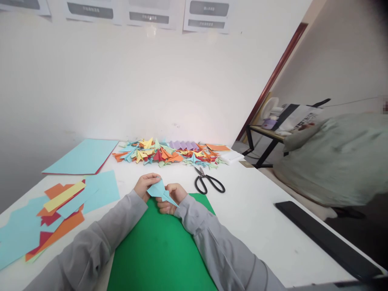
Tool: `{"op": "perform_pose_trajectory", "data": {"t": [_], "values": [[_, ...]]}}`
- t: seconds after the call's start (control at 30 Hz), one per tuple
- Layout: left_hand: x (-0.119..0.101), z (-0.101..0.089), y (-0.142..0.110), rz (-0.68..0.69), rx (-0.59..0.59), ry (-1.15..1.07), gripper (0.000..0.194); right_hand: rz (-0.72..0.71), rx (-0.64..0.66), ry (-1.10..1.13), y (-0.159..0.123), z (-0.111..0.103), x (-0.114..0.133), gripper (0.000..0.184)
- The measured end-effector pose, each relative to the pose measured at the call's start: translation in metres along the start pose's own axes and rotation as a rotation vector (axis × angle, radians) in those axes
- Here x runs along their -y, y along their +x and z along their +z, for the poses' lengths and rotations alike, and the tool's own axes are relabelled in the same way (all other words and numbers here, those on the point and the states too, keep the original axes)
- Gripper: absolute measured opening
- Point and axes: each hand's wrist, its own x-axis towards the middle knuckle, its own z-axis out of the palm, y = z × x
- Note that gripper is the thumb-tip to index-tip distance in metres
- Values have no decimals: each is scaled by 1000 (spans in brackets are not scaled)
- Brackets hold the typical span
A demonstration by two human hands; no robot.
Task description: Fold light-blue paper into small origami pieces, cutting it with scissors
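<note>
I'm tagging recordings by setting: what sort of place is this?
Probably an indoor craft workspace, judging by the pile of folded paper pieces, the loose coloured paper and the scissors. Whether home, school or workshop, I can't tell.

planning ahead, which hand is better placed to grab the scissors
The right hand looks better placed: the scissors lie on the table to its right, while the left hand is farther off. Both hands hold the folded light-blue paper, so the right would likely need to let go first.

sleeves [86, 250]: long, grey, creased | cuffs [184, 207]: wrist-length | hands [143, 186]: bare
</note>
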Motion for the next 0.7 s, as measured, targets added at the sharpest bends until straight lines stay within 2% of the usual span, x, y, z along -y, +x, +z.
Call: {"op": "perform_pose_trajectory", "data": {"t": [0.5, 0.7], "values": [[-2, 2, 0, 21, -14, -88, 10, -51, 39, -16, 0, -2, 0, 7], [-5, 2, -3, -86, 5, -219, 16, -157, 0, -24, 0, -1, 1, 10]]}}
